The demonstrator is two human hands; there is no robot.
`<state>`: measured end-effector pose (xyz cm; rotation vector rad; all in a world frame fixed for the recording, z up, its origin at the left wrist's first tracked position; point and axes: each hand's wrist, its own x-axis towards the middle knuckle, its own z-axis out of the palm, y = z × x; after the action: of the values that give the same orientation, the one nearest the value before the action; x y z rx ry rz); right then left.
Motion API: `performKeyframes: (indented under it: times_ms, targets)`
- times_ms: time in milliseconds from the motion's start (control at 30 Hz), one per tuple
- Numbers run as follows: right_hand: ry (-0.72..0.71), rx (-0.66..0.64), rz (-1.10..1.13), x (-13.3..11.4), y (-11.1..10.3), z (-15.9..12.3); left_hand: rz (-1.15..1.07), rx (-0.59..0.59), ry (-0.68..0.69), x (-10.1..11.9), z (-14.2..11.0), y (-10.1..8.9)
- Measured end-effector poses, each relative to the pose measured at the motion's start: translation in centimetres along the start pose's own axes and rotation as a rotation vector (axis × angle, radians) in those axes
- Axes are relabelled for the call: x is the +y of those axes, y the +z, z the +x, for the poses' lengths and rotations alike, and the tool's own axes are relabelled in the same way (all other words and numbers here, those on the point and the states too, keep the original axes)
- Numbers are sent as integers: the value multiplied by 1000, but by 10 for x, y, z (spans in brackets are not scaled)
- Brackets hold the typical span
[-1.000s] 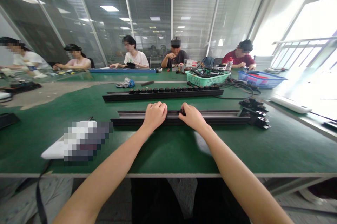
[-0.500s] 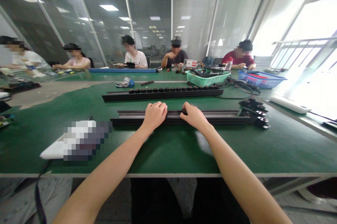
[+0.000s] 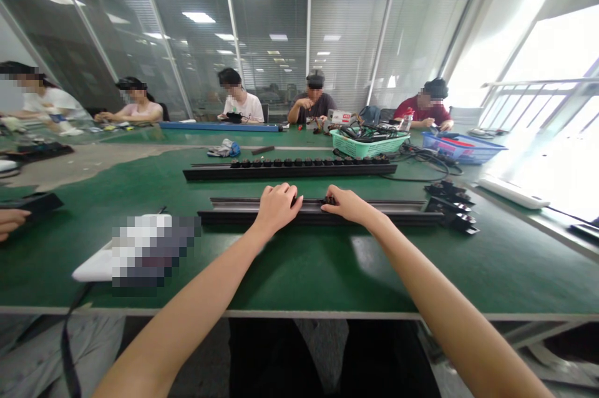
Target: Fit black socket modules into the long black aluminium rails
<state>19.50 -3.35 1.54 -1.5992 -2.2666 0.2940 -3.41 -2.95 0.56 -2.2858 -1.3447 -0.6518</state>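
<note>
A long black channel rail [image 3: 374, 218] lies across the green table in front of me. Over its middle is my left hand [image 3: 278, 208], fingers curled round a small black part [image 3: 294, 201] that is mostly hidden. My right hand [image 3: 349, 205], a little to the right, pinches another small black part [image 3: 330, 201] inside the channel. Bits of metal show on it, but its exact kind is unclear. Beyond, a second black rail [image 3: 290, 171] carries a row of several small black parts [image 3: 299, 162]. Loose black parts [image 3: 461, 214] are grouped by the near rail's right end.
A green basket [image 3: 372, 147] of cables and a blue basket [image 3: 468, 151] stand at the back right. A white object with a blurred face [image 3: 96, 264] lies left. Another person's hand [image 3: 12, 222] reaches in at the left edge. Several people sit across the table.
My fingers have shifted slightly, and more of the black parts shows at both hands. Another person's hand and a black piece have come in at the left edge.
</note>
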Motion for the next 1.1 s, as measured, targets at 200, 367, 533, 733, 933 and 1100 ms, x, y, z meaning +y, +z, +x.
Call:
performKeyframes:
  times_ms: [200,367,533,733,933,1100]
  targets:
    - [-64,206,144,11,15,-15,-24,-12,-8,0,0,0]
    - [42,282,111,8,20,-21,-22,-7,-18,1,1,0]
    - [70,305,29,6,17,-22,-13,-18,-17,1,1,0]
    - [85,307,-5,11,14,-25,-18,-25,-21,2,2,-2]
    - [89,295,-12,14,8,-26,-23,-20,-21,2,2,-2]
    - [99,276,-30,18,4,-28,-35,-24,-27,2,1,-2]
